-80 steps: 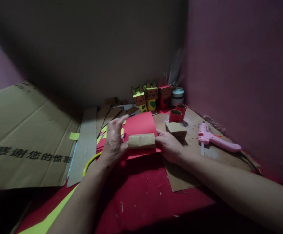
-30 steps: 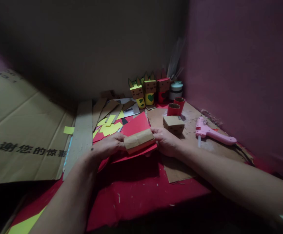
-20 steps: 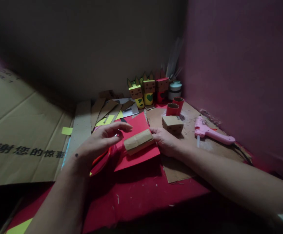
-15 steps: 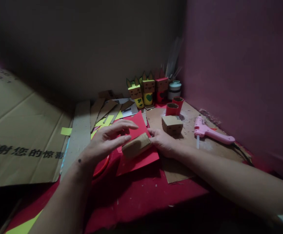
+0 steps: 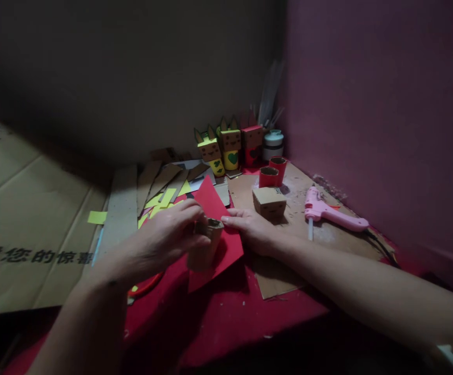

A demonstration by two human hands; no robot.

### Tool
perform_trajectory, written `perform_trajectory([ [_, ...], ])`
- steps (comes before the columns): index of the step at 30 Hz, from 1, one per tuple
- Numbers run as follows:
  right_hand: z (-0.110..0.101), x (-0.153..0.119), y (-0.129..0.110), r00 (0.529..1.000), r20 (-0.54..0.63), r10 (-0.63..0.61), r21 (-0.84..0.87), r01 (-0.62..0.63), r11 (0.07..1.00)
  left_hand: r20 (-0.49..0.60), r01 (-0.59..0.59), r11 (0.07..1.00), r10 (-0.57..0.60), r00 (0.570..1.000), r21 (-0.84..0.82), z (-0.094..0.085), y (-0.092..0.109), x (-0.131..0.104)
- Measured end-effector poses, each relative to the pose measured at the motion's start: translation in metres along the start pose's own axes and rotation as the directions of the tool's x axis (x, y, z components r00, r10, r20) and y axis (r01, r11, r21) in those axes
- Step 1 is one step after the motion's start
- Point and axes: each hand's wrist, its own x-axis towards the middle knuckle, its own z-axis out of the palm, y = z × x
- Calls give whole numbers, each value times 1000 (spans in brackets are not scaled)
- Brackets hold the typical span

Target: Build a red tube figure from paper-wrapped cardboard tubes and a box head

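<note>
My left hand is closed on a brown cardboard tube, thumb and fingers at its upper rim. The tube stands tilted, its open end upward, in front of a sheet of red paper. My right hand pinches the paper's right edge, the thumb on top near the tube's rim. Just beyond my right hand sits a small cardboard box with a face drawn on it. Part of a red curved handle shows below my left forearm.
A pink glue gun lies at the right. Behind the box stand two red-wrapped tubes. Several box-headed figures and a lidded jar stand at the back. Cardboard strips and a large carton are at the left.
My left hand has gone from hovering open above the tube to gripping it. The tube has swung from lying across the paper to nearly upright. The view has shifted slightly right.
</note>
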Motion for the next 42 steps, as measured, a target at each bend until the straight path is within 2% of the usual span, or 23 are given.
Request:
perform_trajectory([
  [2,-1,1,0,999,-35,5,58,-3,998,-169,64,996,-75,983,-66,-4,-2,-6],
  [4,0,2,-1,999,-42,32,102,-28,994,-339,172,955,-250,907,-243,-1,-2,-13],
  [6,1,2,-2,996,-60,62,166,-51,985,-384,238,849,-441,811,-471,10,0,-20],
  [8,2,2,-5,991,-94,95,244,-70,967,-348,246,779,-507,789,-577,26,4,-28],
  [12,6,2,-8,984,-108,143,310,-103,945,-271,256,716,-532,802,-650,59,16,-40],
  [15,9,2,-10,983,-88,162,333,-124,935,-254,296,765,-509,823,-572,69,22,-42],
  [20,6,1,-14,976,-62,211,365,-174,914,-184,269,739,-468,864,-618,67,18,-39],
  [23,1,0,-14,979,-68,191,375,-152,915,-222,229,758,-442,869,-611,66,14,-39],
  [26,0,-1,-12,983,-80,166,363,-126,923,-276,222,815,-417,866,-535,69,11,-39],
  [32,9,-2,-3,993,-67,100,278,-78,957,-292,247,866,-396,871,-435,75,4,-38],
  [38,10,-1,-2,995,-62,73,209,-59,976,-201,302,913,-362,910,-275,72,9,-41],
  [42,11,-1,-4,994,-65,85,216,-69,974,-201,320,928,-355,913,-188,73,11,-41],
])
